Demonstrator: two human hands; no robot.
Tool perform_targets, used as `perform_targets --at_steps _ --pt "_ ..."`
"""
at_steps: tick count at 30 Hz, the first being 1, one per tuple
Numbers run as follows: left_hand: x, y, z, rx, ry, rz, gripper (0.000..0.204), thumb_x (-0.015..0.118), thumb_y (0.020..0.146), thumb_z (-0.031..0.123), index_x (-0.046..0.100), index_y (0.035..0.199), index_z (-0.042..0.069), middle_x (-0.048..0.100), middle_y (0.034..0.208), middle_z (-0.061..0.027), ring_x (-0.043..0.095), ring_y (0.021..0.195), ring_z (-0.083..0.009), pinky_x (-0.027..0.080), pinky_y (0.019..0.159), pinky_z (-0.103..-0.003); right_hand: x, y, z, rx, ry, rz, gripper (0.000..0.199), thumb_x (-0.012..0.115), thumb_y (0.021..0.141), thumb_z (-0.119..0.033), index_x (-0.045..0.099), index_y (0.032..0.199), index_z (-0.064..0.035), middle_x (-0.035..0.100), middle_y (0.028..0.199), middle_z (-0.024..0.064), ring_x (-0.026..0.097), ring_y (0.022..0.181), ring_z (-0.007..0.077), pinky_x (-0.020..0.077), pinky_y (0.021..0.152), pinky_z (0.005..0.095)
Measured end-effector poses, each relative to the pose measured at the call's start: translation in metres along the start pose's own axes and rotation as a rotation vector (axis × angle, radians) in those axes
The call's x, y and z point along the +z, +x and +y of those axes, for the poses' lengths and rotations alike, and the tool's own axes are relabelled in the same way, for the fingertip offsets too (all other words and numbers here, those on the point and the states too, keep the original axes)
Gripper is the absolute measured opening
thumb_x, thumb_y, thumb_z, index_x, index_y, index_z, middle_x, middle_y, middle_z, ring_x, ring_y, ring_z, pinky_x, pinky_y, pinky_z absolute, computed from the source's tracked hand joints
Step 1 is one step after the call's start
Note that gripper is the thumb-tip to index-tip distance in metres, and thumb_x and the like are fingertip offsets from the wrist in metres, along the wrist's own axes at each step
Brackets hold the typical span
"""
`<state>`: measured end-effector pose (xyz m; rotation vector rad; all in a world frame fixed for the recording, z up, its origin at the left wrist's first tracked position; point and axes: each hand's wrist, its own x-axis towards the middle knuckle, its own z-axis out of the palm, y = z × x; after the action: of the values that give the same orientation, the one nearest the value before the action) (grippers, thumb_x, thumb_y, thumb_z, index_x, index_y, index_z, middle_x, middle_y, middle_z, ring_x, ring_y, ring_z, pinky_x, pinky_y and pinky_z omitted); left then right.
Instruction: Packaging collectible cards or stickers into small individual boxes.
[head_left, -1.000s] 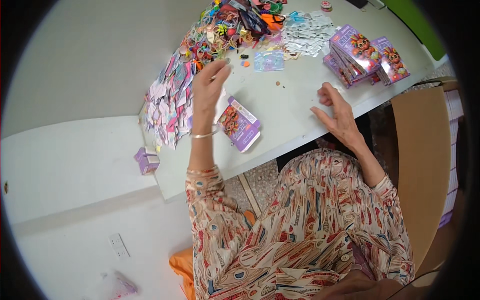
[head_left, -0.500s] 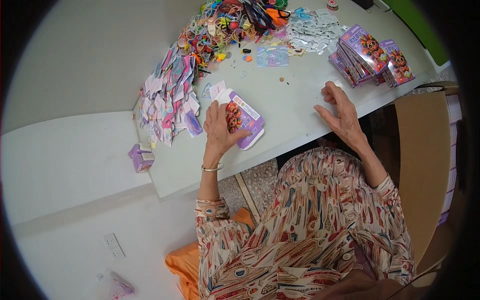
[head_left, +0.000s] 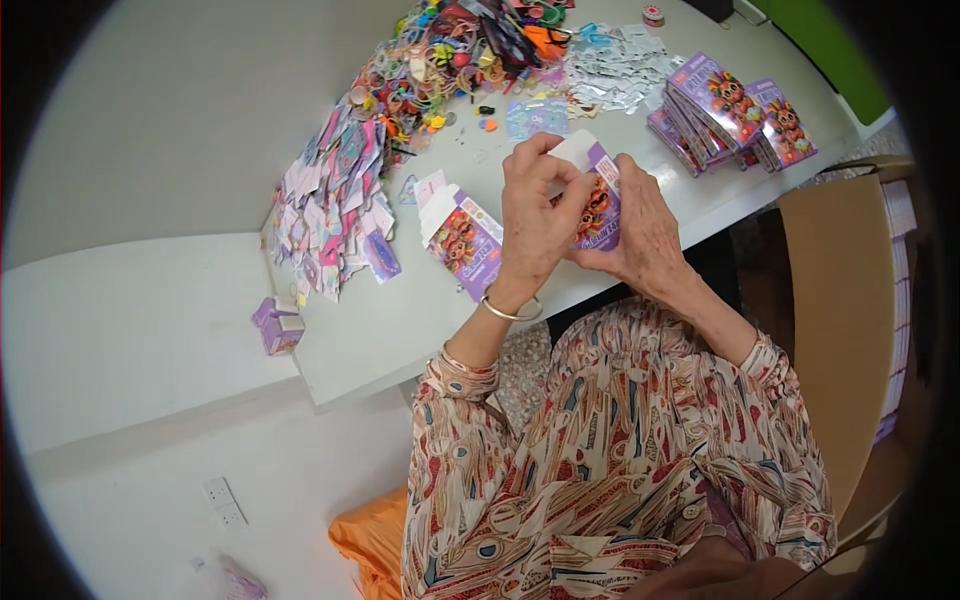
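basically both hands are at 1 purple cardboard box w/ a bright cartoon figure (head_left: pixel 598 218), held up over the near edge of the pale grey tabletop (head_left: pixel 390 330). right hand (head_left: pixel 648 235) is closed round its right side, fingers on the far part, thumb at the near end. left hand (head_left: pixel 540 205) is at its left side, fingers bent, thumb + index close together by the box's face; can't tell if they pinch it. white flap sticks up at the box's far end.

just left of the left hand, 1 more purple box w/ an open white flap (head_left: pixel 465 248) lies on the table. further left: heap of pink, white + purple paper cards (head_left: pixel 335 200); beyond it, far side, a pile of multicoloured plastic trinkets (head_left: pixel 430 75), then shiny silver flat packets (head_left: pixel 620 70). far right, stacked purple cartoon boxes (head_left: pixel 715 105). big brown cardboard carton (head_left: pixel 840 330) is right of the table.
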<state>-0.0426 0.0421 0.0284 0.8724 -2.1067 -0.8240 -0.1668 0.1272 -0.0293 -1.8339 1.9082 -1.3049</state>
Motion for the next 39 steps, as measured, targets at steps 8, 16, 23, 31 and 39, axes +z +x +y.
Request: perform_targets --at_steps 8,16,23,31,39 --pt "0.007 -0.006 -0.007 -0.133 -0.158 -0.048 0.024 0.07 0.084 0.006 0.061 0.105 0.001 0.051 0.122 -0.0144 0.06 0.098 -0.0182 0.054 0.08 -0.029 -0.009 -0.001 0.015 0.164 0.103 -0.022 0.092 0.084 0.06 -0.03 0.034 0.129 0.0045 0.053 0.115 0.0248 0.061 0.096 0.04 0.0516 0.078 0.0444" --pt "0.008 -0.031 -0.018 -0.405 -0.604 -0.14 0.047 0.067 0.088 0.002 0.052 0.133 0.002 0.057 0.118 -0.005 0.057 0.101 -0.0128 0.049 0.087 -0.027 -0.026 0.003 0.027 0.293 0.485 -0.238 0.061 0.084 0.064 -0.025 0.048 0.107 0.0005 0.066 0.079 0.0141 0.065 0.069 0.0226 0.0516 0.068 0.0338" --pt "0.006 -0.026 -0.035 -0.456 -0.62 -0.375 0.043 0.07 0.087 0.006 0.058 0.128 0.001 0.061 0.114 -0.0056 0.06 0.097 -0.0124 0.05 0.084 -0.025 -0.035 0.001 0.034 0.302 0.643 -0.357 0.048 0.082 0.07 -0.018 0.056 0.106 -0.0003 0.068 0.087 0.0077 0.06 0.077 0.0124 0.0496 0.073 0.0293" --pt "-0.004 -0.008 -0.016 -0.297 -0.588 -0.473 0.07 0.075 0.083 0.015 0.041 0.143 0.006 0.057 0.128 -0.0103 0.062 0.098 -0.015 0.054 0.08 -0.03 -0.042 0.004 0.038 0.313 0.799 -0.539 0.052 0.082 0.07 -0.015 0.056 0.113 -0.001 0.066 0.098 0.0034 0.057 0.086 0.0086 0.0486 0.08 0.0268" --pt "-0.012 -0.004 -0.016 -0.13 -0.12 -0.715 0.079 0.078 0.081 0.019 0.035 0.146 0.006 0.052 0.137 -0.013 0.058 0.113 -0.019 0.053 0.087 -0.031 -0.043 0.0 0.042 0.302 0.885 -0.539 0.052 0.083 0.069 -0.021 0.057 0.11 -0.0004 0.066 0.093 0.0081 0.062 0.083 0.0143 0.0508 0.077 0.0307"
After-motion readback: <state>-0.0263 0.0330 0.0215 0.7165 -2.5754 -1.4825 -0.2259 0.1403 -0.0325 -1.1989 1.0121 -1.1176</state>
